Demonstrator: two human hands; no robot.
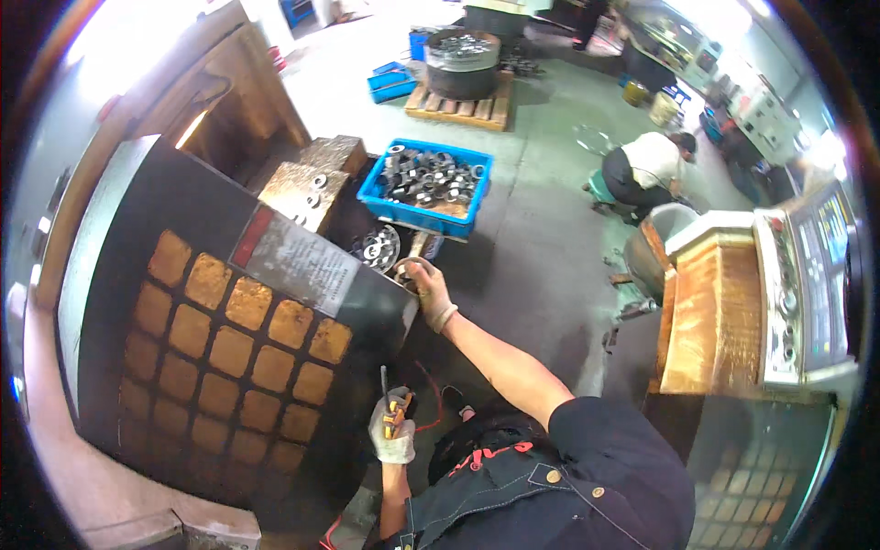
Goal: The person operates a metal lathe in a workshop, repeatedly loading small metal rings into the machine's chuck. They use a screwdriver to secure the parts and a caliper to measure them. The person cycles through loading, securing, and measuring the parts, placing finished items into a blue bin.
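Note:
My left hand (391, 429), in a pale glove, is closed around a yellow air blow gun (395, 414). The gun's thin dark nozzle points up, and a red hose runs near it. Stretched forward, my right hand (431, 291) is also gloved, with its fingers closed on a small metal ring (402, 272) beside the machine door's edge. Just beyond that hand is a round tray (378, 249) of metal rings. Past it stands a blue crate (424, 223) filled with many similar dark and shiny rings.
At left is a large dark machine door (211, 312) with a gridded window. Several rings sit on a metallic block (298, 194) behind it. A drum (463, 73) of metal parts stands on a wooden pallet (490, 110). At right are a control panel (816, 275) and a crouching person (651, 165).

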